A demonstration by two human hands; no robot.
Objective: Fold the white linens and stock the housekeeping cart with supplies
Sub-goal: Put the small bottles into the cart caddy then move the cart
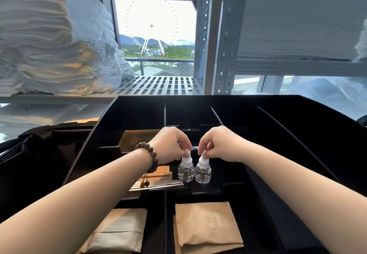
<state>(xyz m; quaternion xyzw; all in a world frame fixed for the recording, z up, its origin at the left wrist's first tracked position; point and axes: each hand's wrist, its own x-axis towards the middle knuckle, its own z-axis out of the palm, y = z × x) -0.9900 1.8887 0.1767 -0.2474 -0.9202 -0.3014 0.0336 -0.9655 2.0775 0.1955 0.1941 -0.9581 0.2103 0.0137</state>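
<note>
Tray (297, 126), black, divided, on the cart: carrying two small clear bottles, both standing upright just beside each other in a middle compartment. Left hand (170, 144): reaching forward on a bare forearm, palm down and knuckles raised, its grip pinching the white cap of the left bottle (186, 171) between thumb and fingertips. Right hand (220, 144): posing in mirror fashion, its grip pinching the white cap of the right bottle (203, 172). The hands are sitting close together without touching. Bracelet (148, 155), brown beads: circling the left wrist, its tassel hanging down. Left packet (119, 232) and right packet (206, 228), brown paper: lying flat in the two nearest compartments, one on each side of a divider. Linens (45, 41), white, folded: sitting stacked on the shelf (162, 84) beyond the tray, at left.
</note>
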